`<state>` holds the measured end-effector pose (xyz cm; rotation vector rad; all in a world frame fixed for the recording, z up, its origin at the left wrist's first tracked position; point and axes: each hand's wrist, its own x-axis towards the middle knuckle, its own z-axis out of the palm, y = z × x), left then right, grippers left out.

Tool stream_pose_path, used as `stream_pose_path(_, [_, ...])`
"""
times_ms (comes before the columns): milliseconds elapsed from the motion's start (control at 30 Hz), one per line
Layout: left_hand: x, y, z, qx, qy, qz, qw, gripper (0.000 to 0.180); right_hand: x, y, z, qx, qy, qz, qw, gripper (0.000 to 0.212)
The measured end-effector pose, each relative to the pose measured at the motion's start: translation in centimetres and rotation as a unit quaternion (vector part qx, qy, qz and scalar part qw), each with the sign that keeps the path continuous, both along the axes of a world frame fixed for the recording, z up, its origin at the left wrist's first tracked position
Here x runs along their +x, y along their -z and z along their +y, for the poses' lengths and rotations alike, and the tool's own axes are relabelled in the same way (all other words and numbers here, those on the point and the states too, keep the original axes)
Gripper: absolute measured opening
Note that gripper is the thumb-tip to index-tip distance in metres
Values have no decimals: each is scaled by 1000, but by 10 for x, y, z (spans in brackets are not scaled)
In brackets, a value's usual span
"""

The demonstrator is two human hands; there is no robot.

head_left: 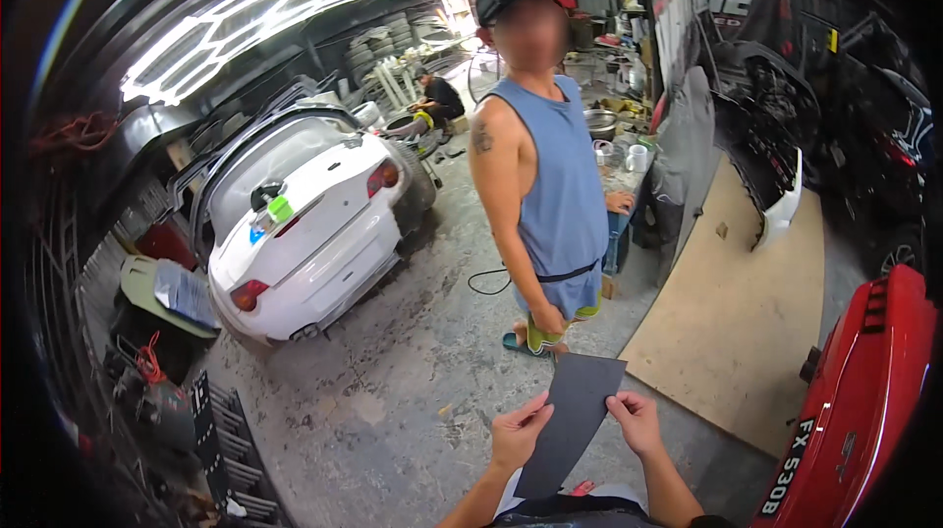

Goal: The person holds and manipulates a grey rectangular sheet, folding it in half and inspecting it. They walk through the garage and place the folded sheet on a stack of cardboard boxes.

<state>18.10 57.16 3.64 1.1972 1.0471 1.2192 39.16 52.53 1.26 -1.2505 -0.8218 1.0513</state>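
A dark grey sheet (573, 415), long and flat like sandpaper, hangs upright in front of me at the bottom centre. My left hand (518, 432) pinches its left edge. My right hand (637, 420) pinches its right edge a little higher. Both forearms come in from the lower edge. Just beyond the sheet a person in a blue sleeveless top (555, 179) stands facing me on the concrete floor (393, 381).
A white car (314, 223) with its rear toward me stands at the left. A red car body part (864, 400) is at the lower right, beside a large brown board (737, 322) lying on the floor. Another person (437, 101) crouches by tyres at the back. A cluttered workbench (619, 160) stands behind the standing person.
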Motion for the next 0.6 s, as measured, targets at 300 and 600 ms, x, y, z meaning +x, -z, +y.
stream_pose_path(300, [29,-35,36,132,146,154,968,25,14,22,-15,5,108,-23,994,20])
stream_pose_path(600, [31,-36,39,124,127,82,981,26,16,16,-5,71,89,-12,993,14])
